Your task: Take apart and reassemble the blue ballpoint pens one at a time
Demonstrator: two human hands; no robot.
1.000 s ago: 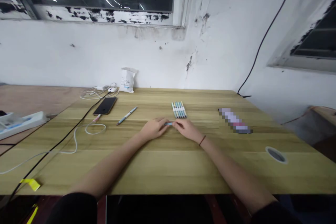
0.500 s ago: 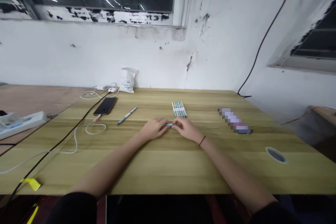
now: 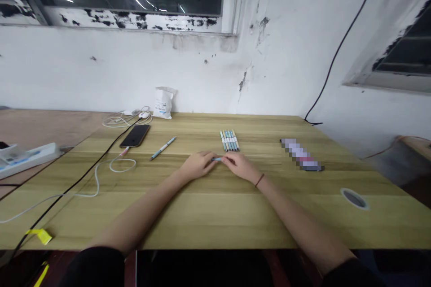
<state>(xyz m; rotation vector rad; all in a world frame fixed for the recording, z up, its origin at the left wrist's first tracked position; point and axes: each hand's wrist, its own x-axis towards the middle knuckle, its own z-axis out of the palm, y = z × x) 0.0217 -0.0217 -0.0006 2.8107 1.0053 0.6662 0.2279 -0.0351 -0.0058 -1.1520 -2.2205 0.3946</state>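
Observation:
Over the middle of the table, my left hand [image 3: 198,165] is closed around one end of a light blue pen [image 3: 217,159]. My right hand [image 3: 240,165] pinches the other end, so only a short stretch of the barrel shows between my fingers. Both hands rest low at the tabletop. Just beyond them, several pens [image 3: 230,141] lie side by side in a neat row, blue, green and yellowish with white bands. A single blue and white pen [image 3: 163,148] lies slanted to the left of my left hand.
A phone [image 3: 135,136] with a charging cable [image 3: 98,175] lies on the left. Behind stands a white packet [image 3: 164,102]. A pixelated long item [image 3: 302,154] lies right, near a round cable hole [image 3: 354,198]. A power strip [image 3: 30,159] sits far left of the wooden table [image 3: 215,219].
My right fingers have shifted slightly and closed in on the pen's end. My left hand, the row of pens and everything else stay in place.

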